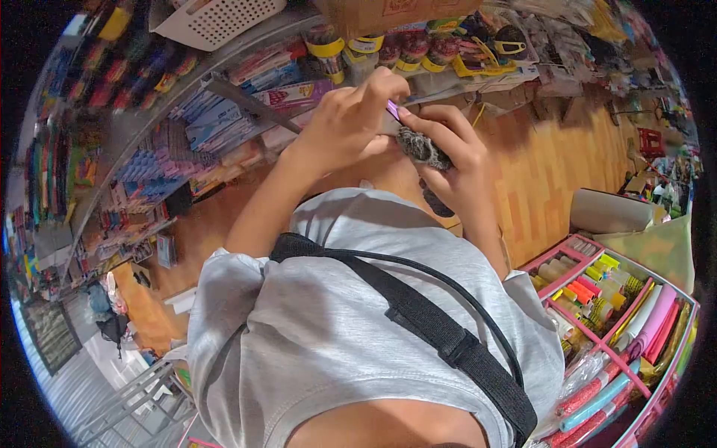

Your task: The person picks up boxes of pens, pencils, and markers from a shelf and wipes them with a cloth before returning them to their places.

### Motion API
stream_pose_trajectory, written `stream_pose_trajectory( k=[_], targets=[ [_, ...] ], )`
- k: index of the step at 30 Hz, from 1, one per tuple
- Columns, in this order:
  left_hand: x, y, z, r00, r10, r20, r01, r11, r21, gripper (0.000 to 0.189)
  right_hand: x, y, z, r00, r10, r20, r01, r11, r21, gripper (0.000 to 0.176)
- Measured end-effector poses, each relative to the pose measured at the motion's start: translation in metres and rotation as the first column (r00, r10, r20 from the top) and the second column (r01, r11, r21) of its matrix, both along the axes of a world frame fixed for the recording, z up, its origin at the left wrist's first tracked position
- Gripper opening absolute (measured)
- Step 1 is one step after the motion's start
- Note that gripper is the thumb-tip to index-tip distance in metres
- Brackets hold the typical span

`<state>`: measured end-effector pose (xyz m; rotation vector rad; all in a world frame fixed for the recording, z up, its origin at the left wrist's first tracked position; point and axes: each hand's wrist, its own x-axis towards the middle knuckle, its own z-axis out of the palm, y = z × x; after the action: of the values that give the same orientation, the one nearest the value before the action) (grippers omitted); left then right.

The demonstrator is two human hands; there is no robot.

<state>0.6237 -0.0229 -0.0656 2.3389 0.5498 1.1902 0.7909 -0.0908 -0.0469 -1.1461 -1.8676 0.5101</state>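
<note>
Both of my hands are raised close together in front of my chest. My right hand (455, 153) is closed around a dark grey, fuzzy piece (423, 148) that looks like yarn or plush; a darker part of it (435, 200) hangs below the palm. At the right thumb tip is a small shiny purple piece (393, 110). My left hand (355, 112) has its fingers curled right beside that purple piece, and what they pinch is hidden behind the knuckles.
Ahead, a shelf holds yellow-lidded jars (413, 51), packaged goods and a white perforated basket (224, 21). To the right stands a pink-framed rack (575, 257) with colourful rolls. Wooden flooring (534, 168) lies below. A metal ladder-like frame (134, 407) is at lower left.
</note>
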Motion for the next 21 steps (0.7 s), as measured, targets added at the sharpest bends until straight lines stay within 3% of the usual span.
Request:
stream_pose_trajectory(
  k=[2, 5, 7, 10, 13, 17, 18, 20, 21],
  targets=[
    [-0.002, -0.003, 0.006, 0.981, 0.101, -0.166, -0.093, 0.994, 0.059, 0.055, 0.001, 0.001, -0.001, 1.000, 0.018, -0.010, -0.018, 1.000, -0.005, 0.049],
    [-0.003, -0.002, 0.007, 0.986, 0.077, -0.145, -0.073, 0.997, 0.030, 0.050, 0.002, 0.005, -0.003, 0.999, 0.036, -0.037, -0.037, 0.999, -0.002, 0.048],
    [-0.002, -0.001, 0.008, 0.991, 0.113, -0.077, -0.110, 0.993, 0.051, 0.048, 0.002, 0.009, -0.010, 0.962, 0.087, -0.258, -0.095, 0.995, -0.019, 0.048],
    [0.001, 0.000, 0.011, 0.975, 0.222, 0.022, -0.223, 0.973, 0.066, 0.045, -0.005, 0.000, -0.006, 0.810, -0.134, -0.571, -0.032, 0.962, -0.271, 0.036],
    [0.001, -0.002, 0.013, 0.966, 0.258, 0.021, -0.257, 0.966, -0.037, 0.049, 0.003, 0.005, -0.011, 0.658, -0.097, -0.747, -0.151, 0.955, -0.257, 0.029],
    [0.002, -0.006, 0.016, 0.979, 0.204, -0.019, -0.205, 0.969, -0.135, 0.057, 0.006, 0.012, 0.000, 0.692, -0.079, -0.718, -0.211, 0.929, -0.305, 0.051],
    [0.003, -0.007, 0.015, 0.983, 0.186, -0.014, -0.186, 0.974, -0.131, 0.059, 0.010, 0.016, -0.004, 0.660, -0.047, -0.750, -0.309, 0.892, -0.329, 0.058],
    [0.002, -0.008, 0.015, 0.982, 0.187, -0.011, -0.186, 0.974, -0.130, 0.060, 0.015, 0.021, 0.005, 0.540, 0.090, -0.837, -0.366, 0.920, -0.137, 0.056],
    [0.002, -0.008, 0.015, 0.981, 0.192, -0.010, -0.192, 0.973, -0.126, 0.060, 0.014, 0.021, 0.015, 0.546, 0.138, -0.826, -0.337, 0.939, -0.066, 0.051]
  ],
)
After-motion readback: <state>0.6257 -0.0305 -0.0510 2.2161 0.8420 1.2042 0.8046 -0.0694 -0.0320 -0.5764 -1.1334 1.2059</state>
